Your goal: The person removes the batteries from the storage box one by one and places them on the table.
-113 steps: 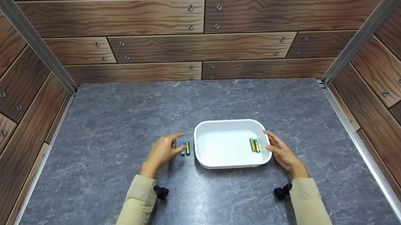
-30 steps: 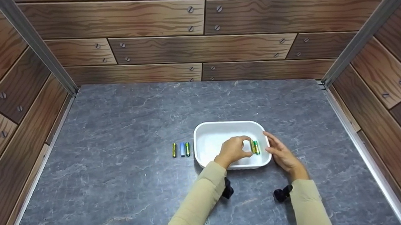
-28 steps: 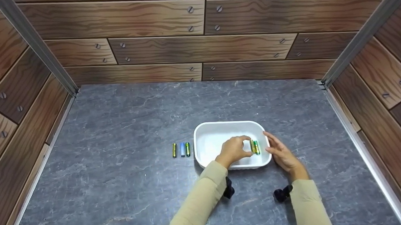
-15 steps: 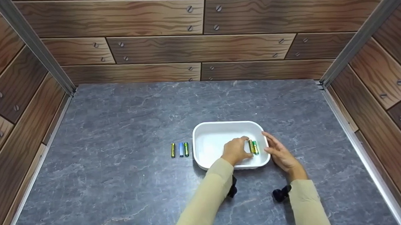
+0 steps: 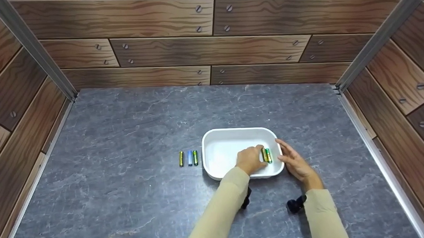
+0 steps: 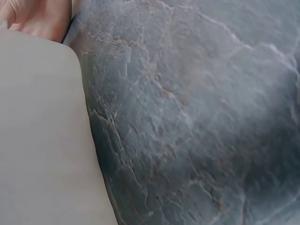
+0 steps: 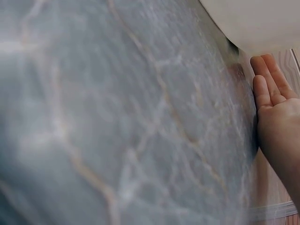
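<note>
In the head view, a white plastic tub (image 5: 220, 150) stands on the table with two batteries in its right part. My left hand (image 5: 249, 159) reaches into the tub and pinches the gold battery (image 5: 264, 155), thumb and index finger at its two ends. A green battery (image 5: 268, 156) lies close along its right side. My right hand (image 5: 299, 165) rests against the tub's right side, thumb and index fingertips at the rim. In the right wrist view, the fingers (image 7: 261, 89) of this hand lie fairly straight just below the pale tub. The left hand's other fingertips are hidden.
Left of the tub, a gold-and-black battery (image 5: 181, 159), a blue battery (image 5: 189, 158) and a dark green battery (image 5: 195, 158) lie in a row on the grey marbled table (image 5: 134, 136). Wood-patterned walls (image 5: 159, 51) enclose the table's back and sides.
My left hand has moved from beside the batteries on the table into the tub. Over the last second its wrist has shifted slightly rightward. The right hand has kept its place at the tub.
</note>
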Available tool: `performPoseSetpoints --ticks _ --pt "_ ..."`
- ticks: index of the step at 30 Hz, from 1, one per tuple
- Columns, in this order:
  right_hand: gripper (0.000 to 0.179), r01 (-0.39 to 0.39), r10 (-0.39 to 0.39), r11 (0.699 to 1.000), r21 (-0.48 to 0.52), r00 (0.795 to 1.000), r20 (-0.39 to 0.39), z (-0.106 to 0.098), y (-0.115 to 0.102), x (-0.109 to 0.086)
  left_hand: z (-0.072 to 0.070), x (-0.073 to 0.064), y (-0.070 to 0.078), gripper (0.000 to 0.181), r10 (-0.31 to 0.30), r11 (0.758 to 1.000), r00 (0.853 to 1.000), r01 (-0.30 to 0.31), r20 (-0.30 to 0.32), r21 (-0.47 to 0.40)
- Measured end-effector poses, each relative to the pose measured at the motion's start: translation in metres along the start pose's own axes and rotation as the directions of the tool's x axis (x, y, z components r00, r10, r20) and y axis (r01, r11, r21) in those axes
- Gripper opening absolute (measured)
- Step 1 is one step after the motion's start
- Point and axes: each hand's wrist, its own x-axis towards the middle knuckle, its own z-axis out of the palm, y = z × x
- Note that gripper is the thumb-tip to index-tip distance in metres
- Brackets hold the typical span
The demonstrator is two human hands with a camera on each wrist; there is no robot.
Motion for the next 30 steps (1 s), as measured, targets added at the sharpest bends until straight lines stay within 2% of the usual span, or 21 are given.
performPoseSetpoints --ticks 3,8,12,23,30 --pt "0.062 0.002 -0.002 1.0 -0.001 1.0 -0.01 0.0 0.0 0.0 0.001 0.001 0.0 0.056 0.007 1.0 1.0 -0.006 -0.021 0.019" --pt "0.062 0.017 -0.017 1.0 -0.006 1.0 0.021 -0.001 0.001 0.001 0.001 0.002 -0.001 0.04 0.016 0.999 0.998 -0.014 -0.054 0.036" --pt "0.063 0.027 -0.026 1.0 -0.008 0.999 0.041 -0.002 0.002 0.001 -0.002 0.001 -0.001 0.034 0.014 0.999 0.999 -0.012 -0.051 0.033" --pt "0.064 0.018 -0.018 1.0 -0.004 1.0 0.022 0.001 0.001 0.0 -0.009 -0.001 0.0 0.04 0.038 0.999 0.998 -0.039 -0.04 -0.002" --pt "0.058 0.049 -0.05 0.999 0.019 0.997 0.06 -0.001 0.002 0.0 -0.018 0.001 0.0 0.043 0.053 0.998 0.998 -0.054 -0.027 -0.041"
